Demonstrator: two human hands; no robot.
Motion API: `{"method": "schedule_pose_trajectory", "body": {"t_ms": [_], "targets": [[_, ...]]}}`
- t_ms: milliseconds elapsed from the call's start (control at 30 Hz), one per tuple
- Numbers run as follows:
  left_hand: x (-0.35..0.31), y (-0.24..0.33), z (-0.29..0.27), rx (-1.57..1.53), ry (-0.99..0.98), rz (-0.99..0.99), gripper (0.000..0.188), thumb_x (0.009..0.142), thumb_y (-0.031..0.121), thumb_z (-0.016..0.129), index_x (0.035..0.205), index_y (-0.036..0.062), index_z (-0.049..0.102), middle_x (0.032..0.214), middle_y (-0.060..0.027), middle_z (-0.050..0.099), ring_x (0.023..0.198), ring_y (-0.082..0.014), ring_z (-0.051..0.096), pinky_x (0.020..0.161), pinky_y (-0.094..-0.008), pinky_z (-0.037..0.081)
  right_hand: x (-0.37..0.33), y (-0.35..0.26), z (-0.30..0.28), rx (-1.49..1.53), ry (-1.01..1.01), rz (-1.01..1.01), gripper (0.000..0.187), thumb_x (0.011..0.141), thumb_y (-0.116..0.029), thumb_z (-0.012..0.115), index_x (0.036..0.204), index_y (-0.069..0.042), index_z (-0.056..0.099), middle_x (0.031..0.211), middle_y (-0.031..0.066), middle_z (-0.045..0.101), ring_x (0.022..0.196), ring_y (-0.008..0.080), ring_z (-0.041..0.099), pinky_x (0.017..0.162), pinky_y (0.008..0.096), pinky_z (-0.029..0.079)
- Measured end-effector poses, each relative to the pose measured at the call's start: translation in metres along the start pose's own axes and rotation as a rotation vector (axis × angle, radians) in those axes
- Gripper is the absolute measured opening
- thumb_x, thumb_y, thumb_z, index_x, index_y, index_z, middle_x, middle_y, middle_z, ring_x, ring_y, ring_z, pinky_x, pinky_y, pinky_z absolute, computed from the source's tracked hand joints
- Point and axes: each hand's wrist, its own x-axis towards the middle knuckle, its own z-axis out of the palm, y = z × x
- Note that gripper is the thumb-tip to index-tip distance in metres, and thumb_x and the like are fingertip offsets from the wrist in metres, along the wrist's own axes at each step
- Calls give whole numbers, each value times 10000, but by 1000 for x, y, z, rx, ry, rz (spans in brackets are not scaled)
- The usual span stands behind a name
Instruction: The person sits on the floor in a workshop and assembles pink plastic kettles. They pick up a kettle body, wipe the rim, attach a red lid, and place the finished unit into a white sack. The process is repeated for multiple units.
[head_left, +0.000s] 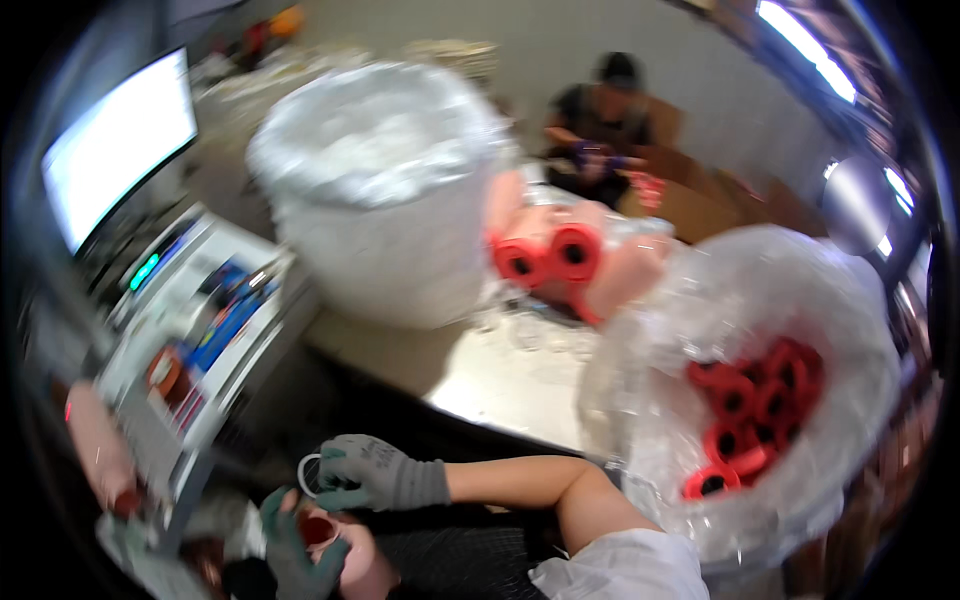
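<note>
At the lower left, my left hand (300,555) in a grey-green glove is closed around a pale pink cylinder (366,572). The cylinder's round reddish opening faces up. Just above it, my right hand (375,473), gloved in grey, has its fingers bent in a pinch on a thin white ring (309,474). Another pink cylinder (100,450) stands tilted at the far left, beside the workstation.
A big white tub (385,250) lined with plastic stands on the table (480,390). Pink cylinders with red ends (545,255) lie beside it. A plastic-lined container (625,390) at right holds several red pieces. A monitor (120,145) and cart (225,390) stand left; a person (605,120) sits behind.
</note>
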Motion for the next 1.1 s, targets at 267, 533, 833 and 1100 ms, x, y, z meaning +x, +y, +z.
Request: {"method": "schedule_pose_trajectory", "body": {"t_ms": [267,533,833,1100], "targets": [[-14,-10,-40,197,-64,66,274,696,302,872,858,127,735,954,-61,670,883,-305,634,761,-427,536,11,-41,33,13,-260,-282,527,872,-396,773,1268,-58,690,1356,123,647,1314,320,587,1158,476,440],[-24,-10,-55,339,-215,174,241,776,375,816,872,165,744,1004,-32,690,869,-286,605,843,-444,480,7,-57,45,-32,-411,-248,461,801,-406,828,1099,-85,683,1026,87,617,879,276,588,787,413,471],[-9,14,-79,639,-260,-21,253,720,222,730,932,84,741,842,-68,621,900,-296,622,890,-459,504,11,-68,74,-210,-344,-365,384,857,-408,763,983,-56,676,983,97,608,842,261,593,729,407,481],[10,-14,-88,584,-592,109,203,704,263,735,805,87,727,904,-65,644,914,-257,648,763,-403,535,10,-76,78,-165,-300,-405,351,846,-413,795,815,-91,658,829,55,599,716,223,586,642,372,473]]}}
